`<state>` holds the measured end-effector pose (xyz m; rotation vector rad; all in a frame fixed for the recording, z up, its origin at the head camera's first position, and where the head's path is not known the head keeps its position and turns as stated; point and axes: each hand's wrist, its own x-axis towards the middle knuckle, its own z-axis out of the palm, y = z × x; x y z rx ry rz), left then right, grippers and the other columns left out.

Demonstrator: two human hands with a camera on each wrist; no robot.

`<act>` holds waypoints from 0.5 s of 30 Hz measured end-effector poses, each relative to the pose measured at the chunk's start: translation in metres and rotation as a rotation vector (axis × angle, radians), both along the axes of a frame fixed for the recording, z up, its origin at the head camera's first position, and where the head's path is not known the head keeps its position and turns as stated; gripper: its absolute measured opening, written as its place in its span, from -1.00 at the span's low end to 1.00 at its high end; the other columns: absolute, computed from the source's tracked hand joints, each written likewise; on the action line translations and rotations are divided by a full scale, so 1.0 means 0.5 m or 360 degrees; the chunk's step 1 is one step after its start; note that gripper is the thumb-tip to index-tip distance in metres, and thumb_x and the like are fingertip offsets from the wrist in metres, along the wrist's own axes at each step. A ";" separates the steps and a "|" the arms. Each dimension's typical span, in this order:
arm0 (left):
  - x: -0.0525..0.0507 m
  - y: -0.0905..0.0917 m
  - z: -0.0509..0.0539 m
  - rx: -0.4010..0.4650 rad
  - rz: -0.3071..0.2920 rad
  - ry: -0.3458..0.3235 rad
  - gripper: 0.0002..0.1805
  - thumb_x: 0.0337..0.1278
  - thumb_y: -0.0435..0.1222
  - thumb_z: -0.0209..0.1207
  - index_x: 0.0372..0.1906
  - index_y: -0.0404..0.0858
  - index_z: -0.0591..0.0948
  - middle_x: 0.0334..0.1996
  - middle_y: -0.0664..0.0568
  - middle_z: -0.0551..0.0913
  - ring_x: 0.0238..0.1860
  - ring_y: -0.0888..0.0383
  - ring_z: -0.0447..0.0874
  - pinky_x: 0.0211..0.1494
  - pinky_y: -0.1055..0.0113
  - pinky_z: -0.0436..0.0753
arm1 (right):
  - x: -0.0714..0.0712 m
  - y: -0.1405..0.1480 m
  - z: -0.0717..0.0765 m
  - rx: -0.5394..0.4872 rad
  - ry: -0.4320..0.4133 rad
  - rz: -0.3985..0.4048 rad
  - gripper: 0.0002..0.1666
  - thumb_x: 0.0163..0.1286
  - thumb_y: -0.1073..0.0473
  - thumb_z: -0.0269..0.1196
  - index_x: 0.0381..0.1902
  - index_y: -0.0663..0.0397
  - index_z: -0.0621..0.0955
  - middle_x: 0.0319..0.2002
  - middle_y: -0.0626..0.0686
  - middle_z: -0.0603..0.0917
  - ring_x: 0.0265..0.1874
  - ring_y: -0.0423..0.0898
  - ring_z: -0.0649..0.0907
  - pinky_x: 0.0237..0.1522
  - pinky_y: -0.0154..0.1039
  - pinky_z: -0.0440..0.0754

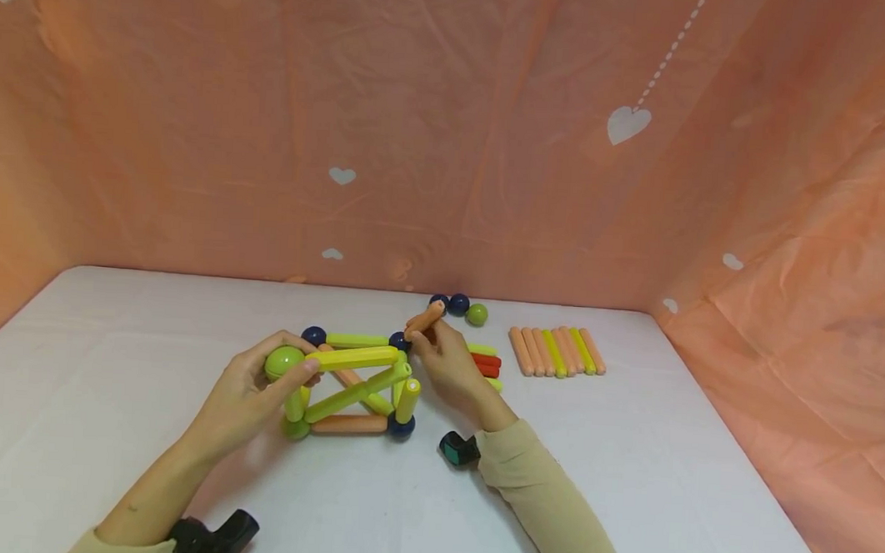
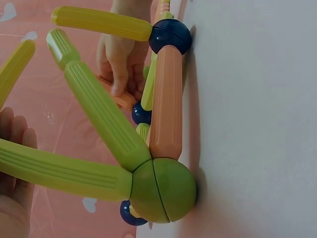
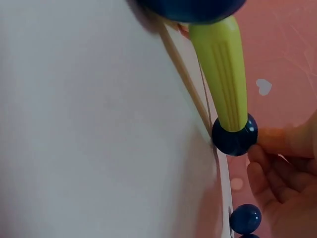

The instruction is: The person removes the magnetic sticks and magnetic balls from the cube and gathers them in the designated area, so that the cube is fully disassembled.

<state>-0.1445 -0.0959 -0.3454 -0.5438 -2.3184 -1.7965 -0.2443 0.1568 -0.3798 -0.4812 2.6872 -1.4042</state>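
Note:
A frame of magnetic sticks and balls stands on the table. My left hand (image 1: 245, 387) pinches the end of a yellow stick (image 1: 356, 355) at its upper left corner, where a green ball (image 1: 284, 362) sits between thumb and forefinger. Below are a lower green ball (image 2: 166, 191), an orange stick (image 2: 167, 104) and a slanting green stick (image 2: 101, 109). My right hand (image 1: 449, 364) pinches a short orange stick (image 1: 427, 316), its lower end against the navy ball (image 3: 235, 135) at the back right corner. A yellow-green stick (image 3: 222, 74) joins that ball.
Behind the right hand lie loose navy balls (image 1: 459, 304) and a loose green ball (image 1: 477, 314). Several orange and yellow sticks (image 1: 556, 351) form a row farther right. Red sticks (image 1: 487, 365) lie partly hidden by the right hand. An orange cloth (image 1: 449, 143) hangs behind the table.

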 end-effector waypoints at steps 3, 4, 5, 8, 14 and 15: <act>0.001 0.003 0.000 -0.0005 -0.0002 -0.0014 -0.85 0.34 -0.35 0.08 -0.10 -0.36 0.52 -0.32 0.15 0.64 -0.26 0.27 0.65 -0.17 0.44 0.63 | 0.003 0.008 0.009 0.0038 0.0020 -0.0015 -0.66 0.54 0.10 -0.05 0.13 0.17 0.42 0.03 0.12 0.61 0.04 -0.03 0.58 0.18 -0.09 0.51; 0.001 0.004 -0.001 0.0002 -0.0009 -0.0021 -0.85 0.34 -0.35 0.08 -0.10 -0.36 0.52 -0.31 0.12 0.64 -0.25 0.27 0.65 -0.17 0.44 0.64 | 0.005 0.012 0.013 0.0048 0.0028 -0.0029 -0.67 0.54 0.12 -0.04 0.13 0.18 0.43 0.02 0.12 0.62 0.03 -0.02 0.60 0.16 -0.09 0.53; 0.002 0.005 -0.001 0.0000 -0.0007 -0.0032 -0.85 0.35 -0.35 0.08 -0.10 -0.36 0.51 -0.32 0.12 0.64 -0.25 0.27 0.65 -0.17 0.44 0.64 | 0.007 0.017 0.016 0.0060 0.0035 -0.0041 -0.67 0.53 0.12 -0.02 0.12 0.18 0.44 0.00 0.12 0.63 0.01 -0.02 0.61 0.14 -0.10 0.54; 0.003 0.006 -0.003 -0.0002 -0.0001 -0.0032 -0.85 0.34 -0.35 0.08 -0.10 -0.35 0.52 -0.33 0.13 0.63 -0.26 0.28 0.65 -0.18 0.44 0.64 | 0.015 0.044 0.026 0.0068 0.0068 -0.0069 -0.69 0.47 0.17 0.08 0.06 0.22 0.50 -0.02 0.16 0.63 -0.02 0.02 0.64 0.09 -0.11 0.57; 0.004 0.007 -0.003 -0.0050 0.0022 -0.0001 -0.86 0.33 -0.35 0.09 -0.10 -0.33 0.52 -0.35 0.14 0.64 -0.28 0.32 0.64 -0.20 0.47 0.62 | 0.024 0.126 0.035 -0.0047 0.0027 -0.0129 -0.66 0.42 0.23 0.13 0.05 0.38 0.50 -0.10 0.27 0.60 -0.22 0.11 0.68 -0.22 -0.29 0.62; 0.004 0.007 -0.003 -0.0054 0.0023 0.0002 -0.86 0.33 -0.35 0.09 -0.11 -0.33 0.52 -0.35 0.12 0.64 -0.28 0.33 0.64 -0.20 0.47 0.62 | 0.025 0.139 0.036 -0.0079 0.0006 -0.0156 -0.63 0.41 0.25 0.13 0.09 0.38 0.48 -0.11 0.29 0.60 -0.24 0.11 0.68 -0.24 -0.31 0.62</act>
